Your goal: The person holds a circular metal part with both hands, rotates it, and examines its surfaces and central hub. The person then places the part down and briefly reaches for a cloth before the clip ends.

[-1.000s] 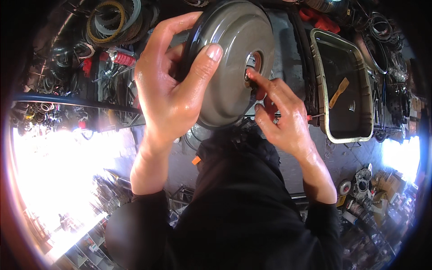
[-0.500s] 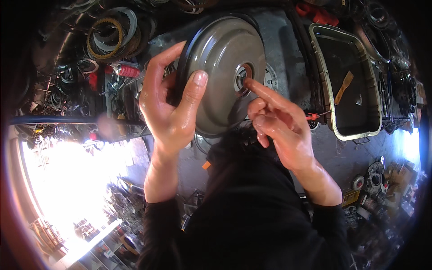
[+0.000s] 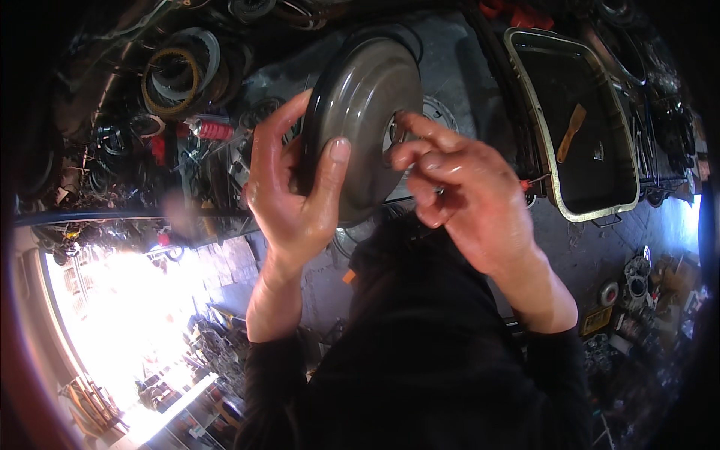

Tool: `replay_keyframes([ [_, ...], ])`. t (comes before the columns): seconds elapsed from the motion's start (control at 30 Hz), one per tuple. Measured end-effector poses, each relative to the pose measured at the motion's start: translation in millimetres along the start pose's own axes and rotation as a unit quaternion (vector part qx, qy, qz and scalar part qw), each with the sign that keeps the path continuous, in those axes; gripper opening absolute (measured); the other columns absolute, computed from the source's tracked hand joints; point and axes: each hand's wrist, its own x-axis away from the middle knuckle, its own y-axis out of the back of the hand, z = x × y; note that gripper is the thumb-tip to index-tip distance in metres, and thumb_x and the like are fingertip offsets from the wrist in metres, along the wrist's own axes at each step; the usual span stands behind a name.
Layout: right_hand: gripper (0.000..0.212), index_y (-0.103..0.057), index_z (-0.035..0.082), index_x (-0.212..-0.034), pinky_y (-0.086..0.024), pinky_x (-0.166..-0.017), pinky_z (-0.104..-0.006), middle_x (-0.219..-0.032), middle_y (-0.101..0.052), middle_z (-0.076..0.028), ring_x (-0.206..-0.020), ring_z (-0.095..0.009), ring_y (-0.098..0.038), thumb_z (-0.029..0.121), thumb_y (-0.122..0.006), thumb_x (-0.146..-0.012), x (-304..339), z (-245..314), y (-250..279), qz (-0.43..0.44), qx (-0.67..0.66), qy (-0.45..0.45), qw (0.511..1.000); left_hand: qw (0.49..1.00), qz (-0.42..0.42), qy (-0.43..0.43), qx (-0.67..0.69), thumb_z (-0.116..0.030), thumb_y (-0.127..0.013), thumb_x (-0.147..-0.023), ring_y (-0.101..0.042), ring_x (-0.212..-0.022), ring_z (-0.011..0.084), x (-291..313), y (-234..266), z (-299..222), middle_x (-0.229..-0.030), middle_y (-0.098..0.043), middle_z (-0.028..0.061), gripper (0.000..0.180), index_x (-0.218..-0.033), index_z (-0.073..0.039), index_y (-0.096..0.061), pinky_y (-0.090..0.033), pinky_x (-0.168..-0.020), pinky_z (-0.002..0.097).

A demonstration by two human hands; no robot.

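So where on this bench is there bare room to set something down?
The grey worktop has a bare patch beyond the right hand, between the round housing and the tray, and another left of the housing's upper edge. It is crowded farther left, around the rings and red part.

On my feed, a grey-brown disc (image 3: 366, 112), black-rimmed, shines at twelve o'clock. I see a yellow ring (image 3: 146, 82) at ten.

The person wears a black top (image 3: 427, 382) with dark sleeves (image 3: 276, 375) ending at the forearms (image 3: 540, 289); the left hand (image 3: 296, 199) and right hand (image 3: 476, 195) are ungloved.
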Motion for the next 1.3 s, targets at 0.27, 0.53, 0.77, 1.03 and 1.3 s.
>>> replay_keyframes([
  [0.27, 0.057, -0.045, -0.012, -0.148, -0.041, -0.056, -0.0225, -0.097, -0.063, -0.01, -0.068, -0.01, -0.051, 0.014, -0.051, -0.098, -3, -4, 15, 0.002, 0.054, -0.008, 0.999, 0.998, -0.035, 0.028, 0.042, -0.004, -0.071, -0.096, -0.066, -0.086, 0.0104, -8, 12, 13, -0.106, -0.072, 0.0106, 0.039, -0.133, 0.005, -0.059, -0.053, -0.075, 0.0216],
  [0.53, 0.023, -0.06, 0.0, -0.109, -0.042, -0.06, -0.028, -0.096, -0.071, -0.014, -0.065, -0.013, -0.053, 0.019, -0.06, -0.097, -14, -12, 2, 0.025, -0.121, -0.066, 0.99, 0.997, -0.065, -0.02, 0.042, -0.002, -0.07, -0.097, -0.063, -0.088, 0.0101, -1, 6, 11, -0.107, -0.07, 0.0096, 0.037, -0.131, 0.007, -0.059, -0.051, -0.075, 0.0212],
  [0.77, 0.016, -0.06, 0.006, -0.096, -0.043, -0.058, -0.0256, -0.098, -0.074, -0.014, -0.066, -0.012, -0.056, 0.021, -0.06, -0.098, -22, -2, -3, 0.023, -0.157, -0.054, 0.986, 0.993, -0.046, -0.107, -0.026, -0.002, -0.073, -0.095, -0.072, -0.096, 0.0183, 16, 0, 12, -0.119, -0.07, 0.0208, 0.055, -0.141, 0.011, -0.048, -0.056, -0.08, 0.0251],
  [1.03, 0.057, -0.05, -0.02, -0.136, -0.04, -0.052, -0.0215, -0.093, -0.065, -0.006, -0.067, -0.009, -0.049, 0.021, -0.054, -0.099, -8, 14, 10, 0.034, -0.139, 0.003, 0.99, 0.976, -0.016, -0.184, -0.115, -0.003, -0.074, -0.094, -0.075, -0.09, 0.0201, 28, 5, 26, -0.106, -0.075, 0.0211, 0.053, -0.139, 0.011, -0.049, -0.058, -0.077, 0.0257],
  [1.3, 0.052, -0.055, -0.005, -0.144, -0.048, -0.065, -0.0232, -0.103, -0.069, -0.006, -0.075, -0.008, -0.055, 0.022, -0.056, -0.1, -14, 28, 87, -0.095, 0.151, 0.169, 0.969, 0.982, -0.153, 0.041, 0.105, -0.01, -0.073, -0.097, -0.066, -0.083, 0.0113, 17, 7, 43, -0.102, -0.073, 0.0102, 0.045, -0.135, 0.006, -0.057, -0.053, -0.077, 0.0216],
])
